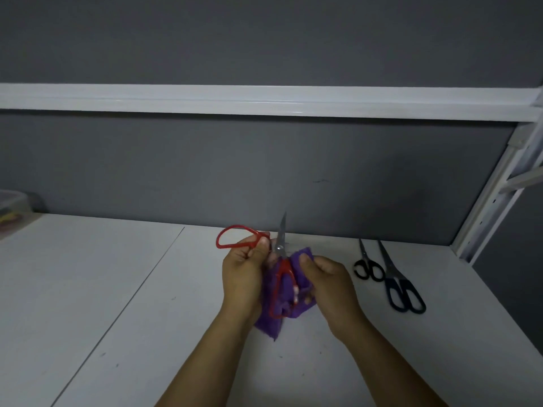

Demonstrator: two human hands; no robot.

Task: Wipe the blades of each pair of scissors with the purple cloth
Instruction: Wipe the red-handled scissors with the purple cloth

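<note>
Plainly the danger sat in the middle of the table (147, 289), where the task's things were held up together. The left hand (244, 271) had its fingers curled round one loop of the red scissors (282, 268), thumb pressed by the hinge. The scissors were spread wide, with one bare blade (282, 230) pointing up and away from the person. Should that grip slip or the loops swing shut, the blades would probably close on the purple cloth (269, 324) or on a finger beneath it. The cloth hung bunched under the lower loop. The right hand (329, 277) pinched it between thumb and curled fingers, just beside the hinge. A wipe drawn along the sharp edge instead of the flat could likely snag the fabric or nick that thumb. Further right, the small black scissors (364, 255) and the large black scissors (390, 271) lay close together on the table, apparently untouched.

At the far left a plastic box (11, 207) was cut off by the edge, its contents blurred. The second red blade could not be seen, seemingly buried in cloth. The right fingertips were hidden as well.
</note>
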